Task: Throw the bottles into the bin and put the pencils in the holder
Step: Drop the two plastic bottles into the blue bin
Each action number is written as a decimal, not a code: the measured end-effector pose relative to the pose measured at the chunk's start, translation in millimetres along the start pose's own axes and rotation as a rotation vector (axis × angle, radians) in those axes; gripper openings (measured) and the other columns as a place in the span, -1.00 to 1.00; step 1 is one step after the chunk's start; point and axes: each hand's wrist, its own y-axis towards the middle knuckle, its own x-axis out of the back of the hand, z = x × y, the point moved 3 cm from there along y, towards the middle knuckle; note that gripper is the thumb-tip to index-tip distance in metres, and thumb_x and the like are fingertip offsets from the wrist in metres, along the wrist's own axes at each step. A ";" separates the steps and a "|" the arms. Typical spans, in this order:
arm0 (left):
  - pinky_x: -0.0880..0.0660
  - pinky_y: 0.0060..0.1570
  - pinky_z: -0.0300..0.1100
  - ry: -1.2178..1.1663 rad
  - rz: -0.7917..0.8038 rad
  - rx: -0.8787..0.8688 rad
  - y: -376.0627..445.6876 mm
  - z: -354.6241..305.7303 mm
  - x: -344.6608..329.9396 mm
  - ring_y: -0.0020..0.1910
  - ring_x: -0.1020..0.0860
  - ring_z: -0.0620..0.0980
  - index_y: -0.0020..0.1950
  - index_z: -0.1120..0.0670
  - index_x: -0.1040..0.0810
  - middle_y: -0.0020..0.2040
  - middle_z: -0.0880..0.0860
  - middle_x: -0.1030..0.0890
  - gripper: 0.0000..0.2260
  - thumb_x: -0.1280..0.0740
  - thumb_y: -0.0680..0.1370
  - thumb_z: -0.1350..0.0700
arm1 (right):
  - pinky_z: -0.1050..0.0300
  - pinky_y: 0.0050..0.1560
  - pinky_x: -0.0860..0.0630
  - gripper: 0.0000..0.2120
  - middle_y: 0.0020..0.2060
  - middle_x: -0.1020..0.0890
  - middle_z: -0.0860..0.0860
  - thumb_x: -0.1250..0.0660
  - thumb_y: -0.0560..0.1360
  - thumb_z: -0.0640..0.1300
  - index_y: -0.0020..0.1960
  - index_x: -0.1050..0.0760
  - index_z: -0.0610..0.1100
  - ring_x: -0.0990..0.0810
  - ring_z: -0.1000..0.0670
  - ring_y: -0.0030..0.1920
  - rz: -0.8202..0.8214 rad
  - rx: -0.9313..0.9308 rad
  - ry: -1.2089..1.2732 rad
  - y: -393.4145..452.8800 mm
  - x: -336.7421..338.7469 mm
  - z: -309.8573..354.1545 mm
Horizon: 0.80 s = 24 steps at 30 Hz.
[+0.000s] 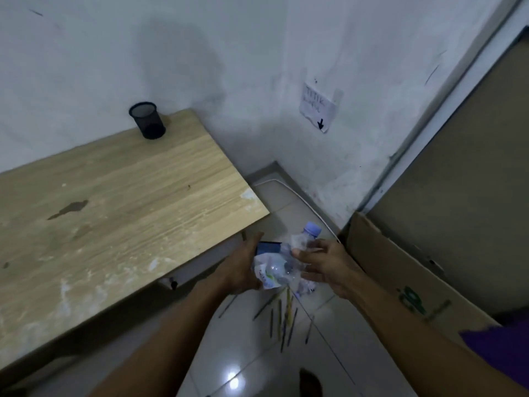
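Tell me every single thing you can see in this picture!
table: one, light wood, left side.
pencil holder: one, black mesh, table's far corner.
bottles: at least two, clear and crumpled, between the hands; one has a pale blue cap.
pencils: several, yellowish and dark, scattered on the floor below the hands.
paper note: one, white with a black arrow, on the wall.
cardboard box: one, brown, right side.
cable: one, white, on the floor by the wall.
left hand: one, grips a bottle.
right hand: one, at the capped bottle; grip unclear.

Wooden table (114, 196); paper note (317, 106) on wall (229, 53).
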 end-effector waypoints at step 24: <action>-0.40 0.01 -0.30 -0.260 -0.181 0.276 168.1 152.3 -183.5 0.10 -0.53 -0.05 0.39 0.13 -0.44 0.18 -0.01 -0.53 -0.54 -0.39 0.50 0.22 | 0.11 -0.12 -0.63 -0.80 -0.17 -0.70 -0.10 -0.57 0.32 -0.28 -0.12 -0.60 -0.16 -0.67 -0.04 -0.19 -0.238 0.085 -0.153 228.9 63.2 -204.1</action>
